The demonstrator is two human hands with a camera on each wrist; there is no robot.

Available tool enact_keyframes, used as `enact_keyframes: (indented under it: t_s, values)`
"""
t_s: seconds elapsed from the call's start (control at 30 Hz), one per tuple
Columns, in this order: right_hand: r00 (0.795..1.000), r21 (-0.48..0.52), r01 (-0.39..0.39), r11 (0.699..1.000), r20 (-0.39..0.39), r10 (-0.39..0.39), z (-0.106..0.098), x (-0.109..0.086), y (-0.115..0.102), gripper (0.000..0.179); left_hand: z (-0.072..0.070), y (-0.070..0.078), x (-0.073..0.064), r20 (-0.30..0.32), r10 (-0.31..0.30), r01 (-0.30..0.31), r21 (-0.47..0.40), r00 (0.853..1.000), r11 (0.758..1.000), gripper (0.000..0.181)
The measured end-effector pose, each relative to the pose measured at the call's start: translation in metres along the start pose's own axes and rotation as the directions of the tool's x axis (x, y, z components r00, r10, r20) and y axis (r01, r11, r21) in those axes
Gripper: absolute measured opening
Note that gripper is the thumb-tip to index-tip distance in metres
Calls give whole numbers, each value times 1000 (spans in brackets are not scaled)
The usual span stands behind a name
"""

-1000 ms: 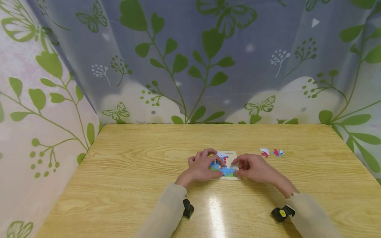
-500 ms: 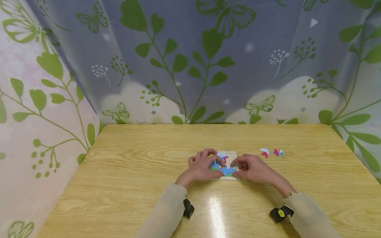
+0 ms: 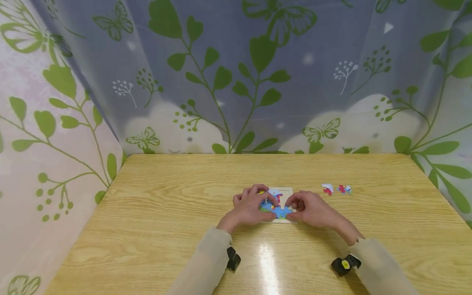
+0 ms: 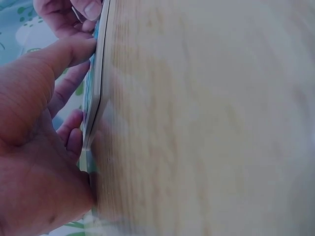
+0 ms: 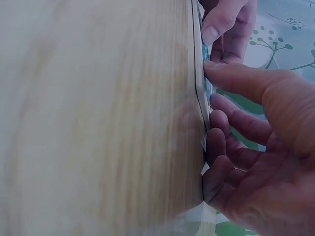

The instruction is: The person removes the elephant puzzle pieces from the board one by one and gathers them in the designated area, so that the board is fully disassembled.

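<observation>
A small jigsaw puzzle with a pale frame (image 3: pixel 284 189) lies flat on the table. Its picture shows blue, green and red parts, and the upper right of the tray is bare. My left hand (image 3: pixel 252 207) holds the puzzle's left side, thumb and index finger on the picture, other fingers at the outer edge. At the lower right, my right hand (image 3: pixel 311 208) grips a blue piece (image 3: pixel 285 211) between thumb and index finger; the fingers partly hide it. In the right wrist view the right thumb (image 5: pixel 221 73) touches the blue surface, other fingers curled beside the frame.
A white-and-red puzzle piece (image 3: pixel 327 189) and another red, white and blue bit of puzzle (image 3: pixel 344 189) lie to the right of the puzzle. The wooden table (image 3: pixel 166 196) meets a leaf-patterned curtain (image 3: pixel 236 82) at the back.
My right hand has shifted slightly left across the puzzle, its thumb and index finger closer to the left hand's. The left hand and loose pieces have stayed put.
</observation>
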State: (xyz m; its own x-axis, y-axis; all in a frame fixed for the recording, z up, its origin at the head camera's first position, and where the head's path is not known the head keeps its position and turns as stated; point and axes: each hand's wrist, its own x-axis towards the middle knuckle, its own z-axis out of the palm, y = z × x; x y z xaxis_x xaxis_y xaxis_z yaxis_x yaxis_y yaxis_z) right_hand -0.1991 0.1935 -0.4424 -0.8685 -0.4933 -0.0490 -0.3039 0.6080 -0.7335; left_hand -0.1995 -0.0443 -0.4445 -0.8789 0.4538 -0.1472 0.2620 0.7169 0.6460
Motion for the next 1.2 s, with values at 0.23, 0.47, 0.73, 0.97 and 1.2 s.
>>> enact_keyframes:
  t_s: [0.23,0.47,0.73,0.97,1.2]
  values:
    - [1000,23,-30,999,7,30,1,1,-1,23,1,0,-1,-3,-4,4,-14,1000,1000,18]
    - [999,32,-38,999,1,38,2,1,-2,23,1,1,-1,-5,-12,12,-9,1000,1000,18]
    - [998,32,-57,998,6,57,2,1,-1,22,1,1,-1,-5,-10,9,-2,1000,1000,18]
    - [998,43,-64,997,6,64,2,2,0,22,1,4,1,-18,-27,28,22,999,999,15]
    - [997,51,-80,996,-2,80,1,1,-1,24,1,5,1,-20,-29,30,29,999,999,16]
